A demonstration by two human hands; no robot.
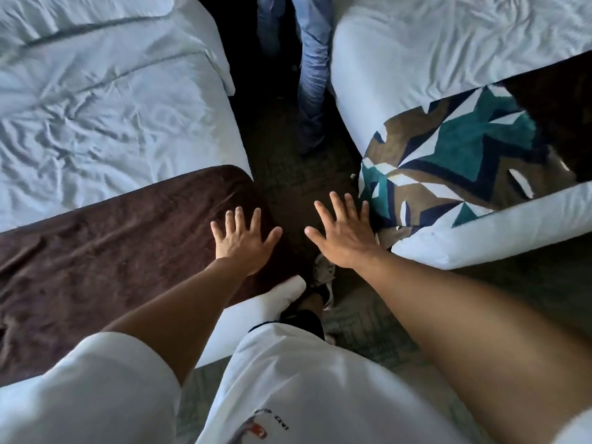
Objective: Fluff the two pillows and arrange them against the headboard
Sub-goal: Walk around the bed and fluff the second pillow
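My left hand (pixel 242 240) is stretched out, fingers spread, over the corner of the brown bed runner (pixel 112 261) on the left bed. My right hand (pixel 344 233) is also spread wide and holds nothing, hovering above the floor beside the patterned runner (pixel 448 161) of the right bed. At the far left top, a white fold that may be a pillow edge (pixel 80 14) lies on the left bed; I cannot tell for sure. No headboard is in view.
Two beds with wrinkled white sheets (pixel 96 107) flank a narrow dark carpeted aisle (pixel 288 161). Another person's legs in blue jeans (pixel 312 75) stand in that aisle. My own feet and a shoe (pixel 317 299) are below my hands.
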